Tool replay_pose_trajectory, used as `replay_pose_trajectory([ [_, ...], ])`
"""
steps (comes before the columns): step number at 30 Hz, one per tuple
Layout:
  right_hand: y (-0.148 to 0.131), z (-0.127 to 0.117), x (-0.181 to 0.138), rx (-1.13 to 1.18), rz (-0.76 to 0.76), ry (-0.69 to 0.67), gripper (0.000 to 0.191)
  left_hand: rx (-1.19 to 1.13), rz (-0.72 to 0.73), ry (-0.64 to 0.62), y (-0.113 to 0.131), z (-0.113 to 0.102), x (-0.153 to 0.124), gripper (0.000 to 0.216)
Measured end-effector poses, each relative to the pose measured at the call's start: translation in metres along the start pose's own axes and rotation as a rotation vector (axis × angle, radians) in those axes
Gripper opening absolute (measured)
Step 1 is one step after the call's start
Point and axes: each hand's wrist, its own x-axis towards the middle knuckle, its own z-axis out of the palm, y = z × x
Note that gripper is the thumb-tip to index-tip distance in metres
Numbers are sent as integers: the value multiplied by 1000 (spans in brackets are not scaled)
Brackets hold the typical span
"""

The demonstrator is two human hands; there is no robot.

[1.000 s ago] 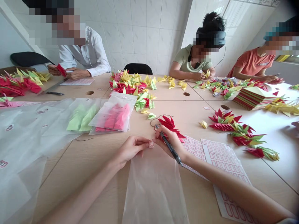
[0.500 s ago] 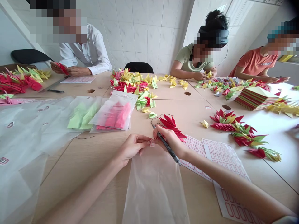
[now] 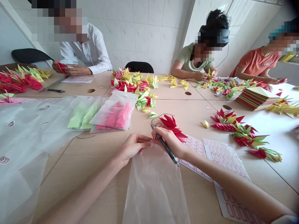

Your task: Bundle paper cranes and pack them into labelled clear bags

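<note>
Label (image 3: 152, 143) sits squarer at the 12 o'clock edge of the clear bag (image 3: 156, 189) than a second ago; hands barely differ. Reads as better alignment; can't tell if it's stuck down. Left hand (image 3: 135, 146): thumb and fingers pinched on the bag edge, at the label's 9 o'clock side. Right hand (image 3: 169, 141): curled round the pen (image 3: 165, 145), fingertips at the label's 3. Bag lies on desk (image 3: 112, 199), 6 o'clock. Label sheets (image 3: 224, 158) at 4.
</note>
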Motion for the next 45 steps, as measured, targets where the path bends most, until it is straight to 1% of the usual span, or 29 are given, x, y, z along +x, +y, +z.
replay_pose_trajectory([
  [12,6,5,0,-91,4,-4,4,8,4,7,1,0,-1,28],
  [20,6,7,-2,-83,15,10,5,4,6,4,-1,-1,0,30],
  [26,4,8,-2,-79,40,44,7,64,-73,37,3,-1,-3,31],
  [30,3,9,-3,-53,52,59,7,-25,-25,84,0,2,-3,26],
  [32,1,9,-3,-80,44,49,7,-59,-10,73,-1,3,-3,24],
  [34,-1,9,-3,-148,24,55,7,-43,-16,51,-1,3,-2,24],
  [37,-2,6,-3,-238,8,121,8,20,-22,22,-4,2,-1,30],
  [39,-2,4,-3,-201,29,123,10,51,-28,-2,-6,1,-1,41],
  [42,-2,0,-4,-38,89,53,11,80,-27,-23,-8,1,-1,58],
  [45,-4,-3,-7,104,108,8,15,171,15,-81,-1,3,0,58],
])
